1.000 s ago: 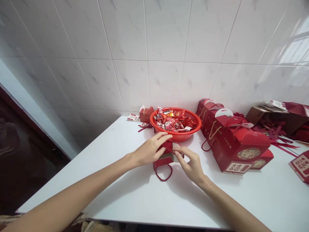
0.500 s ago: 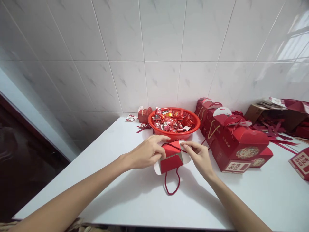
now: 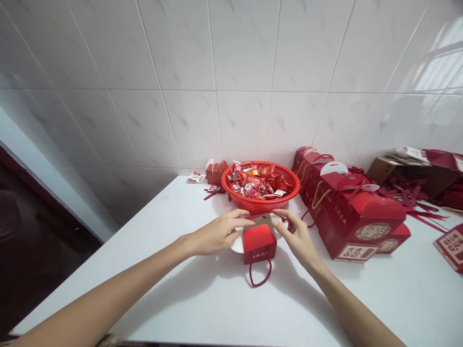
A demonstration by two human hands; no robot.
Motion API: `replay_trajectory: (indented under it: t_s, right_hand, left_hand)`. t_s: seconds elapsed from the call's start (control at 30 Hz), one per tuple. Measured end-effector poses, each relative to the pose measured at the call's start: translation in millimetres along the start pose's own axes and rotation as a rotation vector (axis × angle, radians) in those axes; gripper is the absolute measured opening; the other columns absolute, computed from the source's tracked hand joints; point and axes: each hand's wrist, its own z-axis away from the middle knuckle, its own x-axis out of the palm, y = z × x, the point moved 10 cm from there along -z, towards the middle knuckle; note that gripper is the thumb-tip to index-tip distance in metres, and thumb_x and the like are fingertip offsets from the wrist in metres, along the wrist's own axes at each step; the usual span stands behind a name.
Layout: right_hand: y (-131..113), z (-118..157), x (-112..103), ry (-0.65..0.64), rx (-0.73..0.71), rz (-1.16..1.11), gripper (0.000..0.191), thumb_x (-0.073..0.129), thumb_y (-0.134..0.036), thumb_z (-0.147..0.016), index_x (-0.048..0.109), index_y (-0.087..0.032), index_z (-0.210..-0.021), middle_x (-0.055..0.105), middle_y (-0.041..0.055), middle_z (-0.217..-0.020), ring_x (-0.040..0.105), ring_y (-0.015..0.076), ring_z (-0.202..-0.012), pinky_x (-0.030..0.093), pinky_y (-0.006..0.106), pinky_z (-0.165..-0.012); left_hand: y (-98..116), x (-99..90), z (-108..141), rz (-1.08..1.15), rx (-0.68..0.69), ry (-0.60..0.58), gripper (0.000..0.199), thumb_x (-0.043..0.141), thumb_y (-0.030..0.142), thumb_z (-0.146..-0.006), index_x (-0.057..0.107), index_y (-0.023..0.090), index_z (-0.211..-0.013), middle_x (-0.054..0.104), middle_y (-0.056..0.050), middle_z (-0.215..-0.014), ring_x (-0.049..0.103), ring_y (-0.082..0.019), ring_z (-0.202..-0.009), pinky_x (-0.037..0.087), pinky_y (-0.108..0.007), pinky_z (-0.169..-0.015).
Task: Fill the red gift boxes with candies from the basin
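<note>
The small red box stands on the white table between the two hands, just in front of the red basket of wrapped sweets; half a second ago a dark red cord lay slantwise across its top, whereas now that cord is gone from the middle, the lettered near face shows and the far flap is raised with its pale inner side toward the wearer; the near cord loop hangs down onto the table as it did, and white side flaps stick out left and right; the left hand reaches in with fingers stretched forward to the far edge, its thumb apart from them, and the right hand has finger and thumb bent at the far right corner; the fingertips are small and partly hidden there, so I cannot tell whether either hand is pinching the edge or only resting on it; the change suggests that the work is now at the far side, with the box not yet closed; filled-out red boxes stand to the right.
</note>
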Motion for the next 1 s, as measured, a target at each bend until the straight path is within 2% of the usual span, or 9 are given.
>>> replay_trajectory:
  t_s: [0.07, 0.17, 0.27, 0.4, 0.5, 0.6, 0.83, 0.93, 1.0]
  right_hand:
    - [0, 1, 2, 0.004, -0.019, -0.027, 0.036, 0.065, -0.046, -0.085, 0.068, -0.019, -0.108, 0.073, 0.0083, -0.102, 0.062, 0.0202, -0.079, 0.051, 0.031, -0.070]
    - [-5, 6, 10, -0.030, -0.096, -0.010, 0.041, 0.062, -0.042, -0.090, 0.059, -0.021, -0.125, 0.070, 0.0085, -0.109, 0.065, 0.0216, -0.090, 0.053, 0.032, -0.075]
    - [-20, 15, 14, -0.026, -0.268, 0.130, 0.044, 0.058, -0.036, -0.094, 0.052, -0.025, -0.136, 0.061, 0.0114, -0.130, 0.061, 0.0259, -0.115, 0.053, 0.039, -0.091]
    - [-36, 27, 18, -0.010, -0.456, 0.339, 0.040, 0.056, -0.031, -0.096, 0.056, -0.028, -0.136, 0.038, 0.0127, -0.155, 0.041, 0.0313, -0.141, 0.042, 0.050, -0.109]
    - [-40, 31, 24, -0.071, -0.523, 0.439, 0.038, 0.056, -0.033, -0.096, 0.058, -0.027, -0.134, 0.035, 0.0135, -0.158, 0.041, 0.0332, -0.140, 0.042, 0.053, -0.108]
    - [-44, 33, 26, -0.102, -0.574, 0.527, 0.035, 0.055, -0.034, -0.097, 0.060, -0.025, -0.131, 0.038, 0.0149, -0.157, 0.044, 0.0335, -0.138, 0.044, 0.054, -0.106]
    - [-63, 43, 39, -0.194, -0.737, 0.664, 0.026, 0.052, -0.030, -0.098, 0.065, -0.021, -0.119, 0.039, 0.0190, -0.156, 0.041, 0.0326, -0.141, 0.030, 0.059, -0.113]
    - [-65, 43, 36, -0.213, -0.695, 0.575, 0.016, 0.053, -0.028, -0.098, 0.067, -0.021, -0.097, 0.051, 0.0163, -0.147, 0.050, 0.0304, -0.133, 0.033, 0.057, -0.112]
    - [-64, 37, 25, -0.189, -0.598, 0.448, 0.021, 0.053, -0.028, -0.097, 0.063, -0.020, -0.081, 0.061, 0.0143, -0.136, 0.058, 0.0287, -0.124, 0.040, 0.052, -0.107]
  left_hand:
    - [-3, 1.0, 0, 0.032, -0.005, 0.011, 0.063, 0.040, 0.009, -0.085, 0.050, 0.026, -0.144, 0.053, -0.008, -0.147, 0.055, -0.027, -0.130, 0.052, -0.041, -0.102]
    - [-13, 6.1, -1, 0.064, -0.043, 0.000, 0.073, 0.045, 0.012, -0.081, 0.037, 0.023, -0.152, 0.046, -0.009, -0.153, 0.049, -0.028, -0.137, 0.046, -0.043, -0.109]
    - [-22, 8.9, -2, 0.109, -0.105, 0.003, 0.080, 0.051, 0.018, -0.076, 0.034, 0.017, -0.153, 0.038, -0.012, -0.158, 0.041, -0.032, -0.142, 0.040, -0.045, -0.114]
    - [-24, 8.3, -3, 0.196, -0.131, 0.019, 0.076, 0.054, 0.023, -0.073, 0.042, 0.017, -0.147, 0.049, -0.012, -0.150, 0.052, -0.033, -0.132, 0.051, -0.040, -0.102]
    - [-24, 12.1, -3, 0.236, -0.130, -0.008, 0.063, 0.053, 0.022, -0.072, 0.055, 0.020, -0.134, 0.063, -0.010, -0.134, 0.065, -0.030, -0.112, 0.057, -0.033, -0.081]
    - [-25, 18.8, -3, 0.268, -0.139, -0.060, 0.055, 0.054, 0.022, -0.074, 0.060, 0.022, -0.128, 0.070, -0.007, -0.122, 0.068, -0.029, -0.102, 0.056, -0.030, -0.073]
    - [-23, 27.3, 0, 0.429, -0.248, -0.160, 0.062, 0.056, 0.025, -0.077, 0.053, 0.022, -0.140, 0.067, -0.006, -0.126, 0.065, -0.026, -0.103, 0.052, -0.029, -0.081]
    - [-22, 29.5, 1, 0.402, -0.271, -0.176, 0.063, 0.058, 0.028, -0.079, 0.054, 0.026, -0.141, 0.065, -0.005, -0.128, 0.061, -0.027, -0.109, 0.050, -0.031, -0.088]
    - [-24, 34.0, 2, 0.384, -0.294, -0.201, 0.058, 0.059, 0.034, -0.081, 0.056, 0.029, -0.139, 0.063, -0.005, -0.129, 0.058, -0.028, -0.112, 0.047, -0.033, -0.095]
